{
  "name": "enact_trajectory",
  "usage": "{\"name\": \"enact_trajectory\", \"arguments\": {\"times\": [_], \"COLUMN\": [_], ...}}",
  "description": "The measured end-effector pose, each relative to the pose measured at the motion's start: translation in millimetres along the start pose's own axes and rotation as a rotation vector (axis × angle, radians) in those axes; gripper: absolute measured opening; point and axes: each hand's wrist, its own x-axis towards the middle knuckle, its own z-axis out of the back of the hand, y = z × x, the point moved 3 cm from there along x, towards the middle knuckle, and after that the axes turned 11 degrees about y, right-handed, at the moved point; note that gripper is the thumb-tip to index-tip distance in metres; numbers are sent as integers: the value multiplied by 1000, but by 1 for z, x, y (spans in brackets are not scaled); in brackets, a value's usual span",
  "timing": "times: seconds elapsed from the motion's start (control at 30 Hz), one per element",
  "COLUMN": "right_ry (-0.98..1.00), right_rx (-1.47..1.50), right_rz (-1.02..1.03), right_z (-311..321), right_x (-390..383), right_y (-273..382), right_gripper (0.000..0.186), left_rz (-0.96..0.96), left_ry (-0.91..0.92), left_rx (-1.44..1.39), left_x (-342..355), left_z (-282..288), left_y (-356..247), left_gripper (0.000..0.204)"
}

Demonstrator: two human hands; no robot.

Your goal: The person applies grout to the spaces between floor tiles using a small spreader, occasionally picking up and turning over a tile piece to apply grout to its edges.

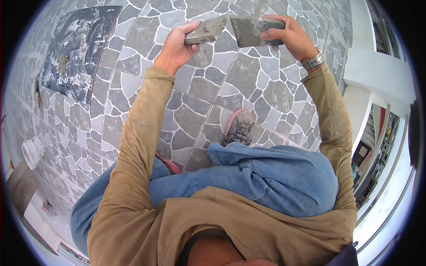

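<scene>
My left hand [175,48] is closed round the left end of a small grey slab [206,31], its thumb on top. Wet-looking grey mortar lies on the slab's upper face. In my right hand [295,39] is a flat, grey, four-sided plate [246,33], pinched at its right end between thumb and fingers. Grey paste smears its face; whether it is a tile piece or a spreading blade I cannot tell. The two pieces are held up at the far side, close together with a narrow gap between them. Below them is a stone-patterned tiled floor [191,108].
A dark board [80,53] with white smears lies at the far left, a thin tool-like thing [37,94] beside it. Nearer stands a white bucket [32,151]. White ledges [377,73] run along the right. My shoe [239,126] rests on the floor below my hands.
</scene>
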Motion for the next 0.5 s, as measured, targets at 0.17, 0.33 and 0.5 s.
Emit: {"name": "enact_trajectory", "arguments": {"times": [0.17, 0.33, 0.5], "right_ry": [-232, -237, 23], "right_rx": [-352, -404, -103], "right_rz": [-5, 74, 48], "right_z": [-16, -25, -22], "right_x": [-9, -17, -31], "right_y": [13, 9, 1], "right_gripper": [46, 44, 39], "left_rz": [-82, -184, -147], "left_ry": [-30, -141, -155], "left_rx": [113, 222, 127], "left_x": [-4, 3, 7], "left_z": [-27, -27, -13], "left_y": [-5, 2, 0], "left_gripper": [17, 22, 21]}}
